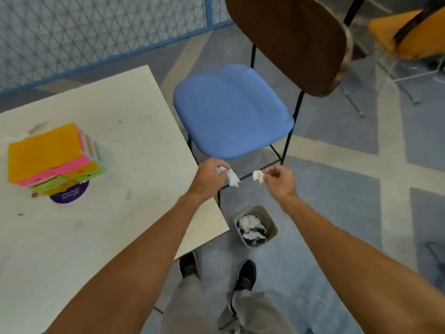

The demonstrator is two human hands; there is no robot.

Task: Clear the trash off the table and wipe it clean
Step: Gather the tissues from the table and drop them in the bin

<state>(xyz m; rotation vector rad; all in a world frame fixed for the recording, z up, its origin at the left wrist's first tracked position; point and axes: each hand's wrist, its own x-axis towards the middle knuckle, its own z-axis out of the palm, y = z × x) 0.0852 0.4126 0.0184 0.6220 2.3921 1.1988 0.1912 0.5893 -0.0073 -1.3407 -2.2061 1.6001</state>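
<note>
Under sticky notes [51, 156], half-hidden purple disc [69, 194].

Matt pale table [134, 97], crumpled white paper [232, 177], glossy wooden chair back [293, 39]

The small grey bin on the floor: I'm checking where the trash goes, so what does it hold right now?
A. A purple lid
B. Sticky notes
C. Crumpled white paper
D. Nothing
C: the small grey bin on the floor beside the table corner is filled with crumpled white paper.
</note>
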